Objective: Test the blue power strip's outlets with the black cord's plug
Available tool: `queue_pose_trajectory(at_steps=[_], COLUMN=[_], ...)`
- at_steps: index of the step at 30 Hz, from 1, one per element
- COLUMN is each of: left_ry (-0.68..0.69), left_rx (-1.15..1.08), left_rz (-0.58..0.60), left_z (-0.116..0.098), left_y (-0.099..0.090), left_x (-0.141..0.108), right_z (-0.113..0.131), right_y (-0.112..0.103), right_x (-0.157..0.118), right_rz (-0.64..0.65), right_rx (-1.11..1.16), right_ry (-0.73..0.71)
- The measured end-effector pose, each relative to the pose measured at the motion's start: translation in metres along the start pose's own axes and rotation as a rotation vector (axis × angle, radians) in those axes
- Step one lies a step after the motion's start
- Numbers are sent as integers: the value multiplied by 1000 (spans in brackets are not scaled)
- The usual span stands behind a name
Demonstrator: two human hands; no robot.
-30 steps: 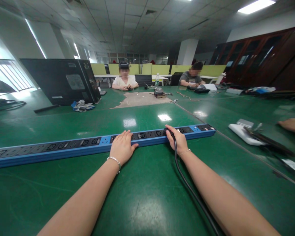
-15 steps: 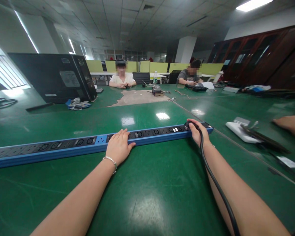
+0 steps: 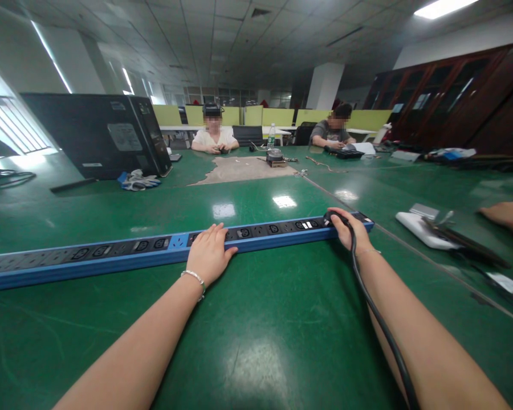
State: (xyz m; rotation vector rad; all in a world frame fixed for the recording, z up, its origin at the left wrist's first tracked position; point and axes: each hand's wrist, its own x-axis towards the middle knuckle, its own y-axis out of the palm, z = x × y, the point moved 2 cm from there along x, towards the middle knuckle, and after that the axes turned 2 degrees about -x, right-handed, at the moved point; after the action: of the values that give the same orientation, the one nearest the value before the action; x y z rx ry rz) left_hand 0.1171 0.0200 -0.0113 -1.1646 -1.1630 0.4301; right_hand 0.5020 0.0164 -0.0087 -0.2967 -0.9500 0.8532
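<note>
A long blue-and-black power strip (image 3: 141, 257) lies slantwise across the green table, its sockets facing up and its left end out of frame. My left hand (image 3: 208, 254) grips it near the middle, fingers laid over the top and thumb along the near side. At the strip's right end, my right hand (image 3: 348, 228) is closed round a black plug (image 3: 328, 217), which sits at a socket; my fingers partly cover it and I cannot tell how deep it is. The plug's black cable (image 3: 374, 310) runs down along my right forearm.
A black computer case (image 3: 98, 136) stands at the left, with gloves (image 3: 139, 180) beside it. A white device (image 3: 419, 229) and a dark flat object (image 3: 470, 242) lie right, near another person's hand (image 3: 507, 216). Two people sit across the table.
The view has shifted slightly, so everything appears a little further right. Both hands keep their places on the strip and plug.
</note>
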Motion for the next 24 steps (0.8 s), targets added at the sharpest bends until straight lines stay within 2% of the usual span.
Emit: queue_pose_trajectory(at_steps=[4,13,18,24], left_ry=[-10,1,0,4], left_rx=[6,-7,-14,-21], left_rz=[17,2,14,18], left_z=[0,0,0,1], left_y=[0,0,1,0], left_x=[0,0,0,-1], right_z=[1,3,4,6], right_y=[-3,-9,-3,2], right_x=[3,3,2,-6], right_rz=[80,104,171,112], right_rx=[-34,-101,-141,-199], right_ry=[-35,-141,-211,-145])
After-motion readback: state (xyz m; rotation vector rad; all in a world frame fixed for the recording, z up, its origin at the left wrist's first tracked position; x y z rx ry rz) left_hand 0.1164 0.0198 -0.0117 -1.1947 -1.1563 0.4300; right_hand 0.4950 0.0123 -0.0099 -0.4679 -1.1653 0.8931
